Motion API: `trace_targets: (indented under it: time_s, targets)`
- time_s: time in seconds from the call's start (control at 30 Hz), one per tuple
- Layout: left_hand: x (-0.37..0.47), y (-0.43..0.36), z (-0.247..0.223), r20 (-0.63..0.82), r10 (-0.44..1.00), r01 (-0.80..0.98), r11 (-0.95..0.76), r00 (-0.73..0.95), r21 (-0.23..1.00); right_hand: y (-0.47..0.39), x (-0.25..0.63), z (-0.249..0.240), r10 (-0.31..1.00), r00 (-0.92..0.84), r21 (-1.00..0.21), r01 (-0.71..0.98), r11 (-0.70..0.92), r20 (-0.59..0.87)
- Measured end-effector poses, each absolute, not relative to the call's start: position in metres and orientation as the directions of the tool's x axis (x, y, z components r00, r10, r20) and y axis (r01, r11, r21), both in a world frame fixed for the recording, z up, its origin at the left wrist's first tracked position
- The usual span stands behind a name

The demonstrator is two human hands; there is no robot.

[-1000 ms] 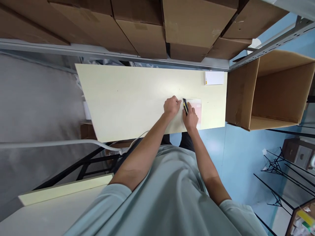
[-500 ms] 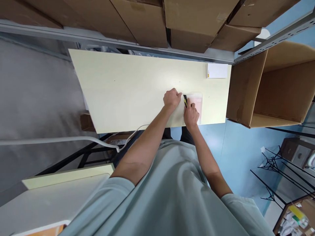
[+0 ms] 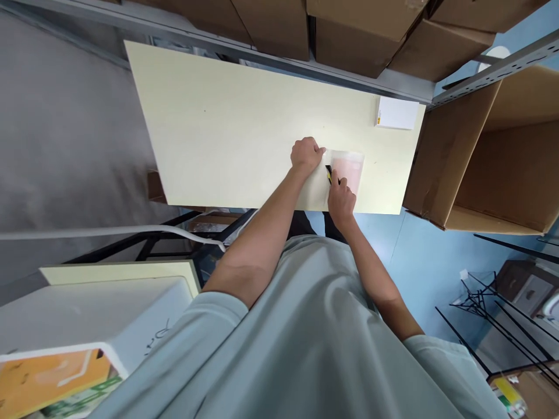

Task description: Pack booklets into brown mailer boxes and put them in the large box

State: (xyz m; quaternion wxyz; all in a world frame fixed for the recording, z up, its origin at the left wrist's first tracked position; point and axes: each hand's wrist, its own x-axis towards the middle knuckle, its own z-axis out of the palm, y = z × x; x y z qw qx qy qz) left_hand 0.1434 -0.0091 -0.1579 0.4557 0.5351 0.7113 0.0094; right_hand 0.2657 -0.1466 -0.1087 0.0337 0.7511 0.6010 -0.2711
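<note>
Cutter (image 3: 329, 174) in right hand (image 3: 341, 201), seemingly pointing away

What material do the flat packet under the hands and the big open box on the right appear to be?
The packet looks like thin clear plastic film, glossy, with pink contents showing through. The open box looks like brown corrugated cardboard, matte, with folded flaps and creased walls.

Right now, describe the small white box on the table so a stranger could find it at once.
Start at the long pale yellow table and follow it to the far right corner, beside the open cardboard carton. The small white box lies flat there, apart from both hands. Unlike the pinkish clear pouch under the hands, it is opaque white with a tiny yellow mark on its left edge.
</note>
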Motion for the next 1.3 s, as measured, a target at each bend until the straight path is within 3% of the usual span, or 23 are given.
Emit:
trace_targets:
  time_s: [0.17, 0.27, 0.5, 0.9, 1.07, 1.17, 1.3]
  targets:
    - [0.147, -0.009, -0.153, -0.617, 0.785, 0.732, 0.449, -0.051, 0.512, -0.147, 0.264, -0.072, 0.809, 0.039, -0.039, 0.996, -0.076, -0.586]
    - [0.149, -0.01, -0.157, -0.598, 0.797, 0.699, 0.476, -0.085, 0.534, -0.15, 0.265, -0.057, 0.759, -0.009, 0.019, 0.999, 0.028, -0.651]
    - [0.15, -0.015, -0.2, -0.557, 0.825, 0.567, 0.505, -0.096, 0.65, -0.17, 0.273, -0.05, 0.704, -0.108, 0.011, 0.987, 0.162, -0.702]
    - [0.155, -0.015, -0.25, -0.487, 0.86, 0.56, 0.48, -0.149, 0.675, -0.201, 0.285, -0.037, 0.577, -0.216, -0.047, 0.955, 0.293, -0.787]
    - [0.158, -0.015, -0.209, -0.524, 0.838, 0.628, 0.493, -0.154, 0.603, -0.205, 0.292, -0.03, 0.523, -0.292, -0.143, 0.941, 0.305, -0.801]
    - [0.158, -0.012, -0.156, -0.586, 0.795, 0.672, 0.522, -0.16, 0.525, -0.196, 0.305, -0.014, 0.596, -0.264, -0.145, 0.96, 0.241, -0.758]
    - [0.157, -0.011, -0.094, -0.542, 0.833, 0.646, 0.475, -0.112, 0.597, -0.158, 0.337, 0.017, 0.757, -0.136, -0.109, 0.99, 0.086, -0.639]
